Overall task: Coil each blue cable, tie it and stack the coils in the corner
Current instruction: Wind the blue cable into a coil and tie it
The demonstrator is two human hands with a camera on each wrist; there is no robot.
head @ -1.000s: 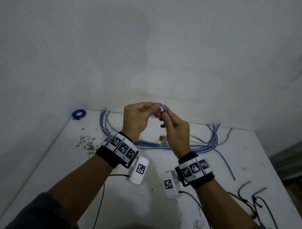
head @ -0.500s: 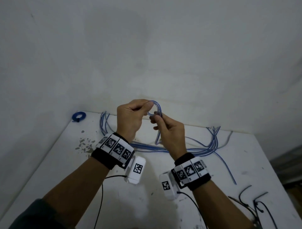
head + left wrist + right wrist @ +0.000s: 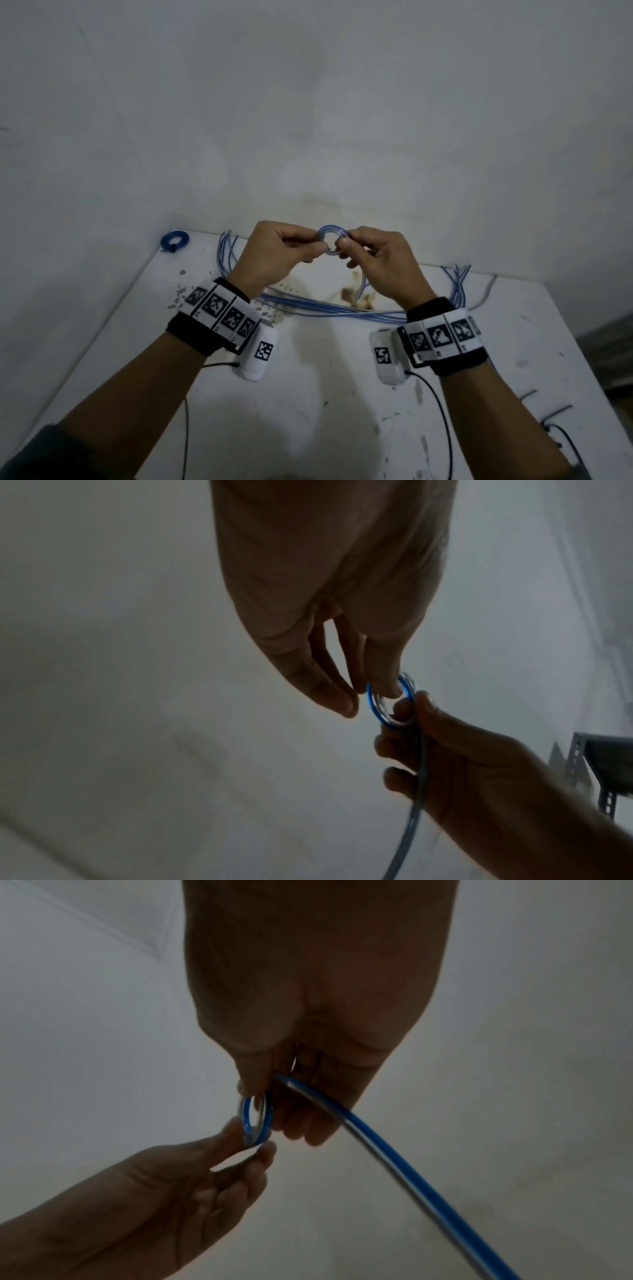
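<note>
Since half a second ago, the tall hanging loop of blue cable (image 3: 331, 241) has been drawn down into a small tight ring. The left hand (image 3: 274, 258) and right hand (image 3: 378, 265) have spread slightly apart, now pinching the ring on opposite sides. The right hand has rotated, its knuckles now turned upward.

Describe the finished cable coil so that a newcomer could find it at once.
Start at the white table and follow its left edge back to the far corner. There lies the blue coil, small, wound tight and tied, unlike the loose cables spread along the wall.
</note>
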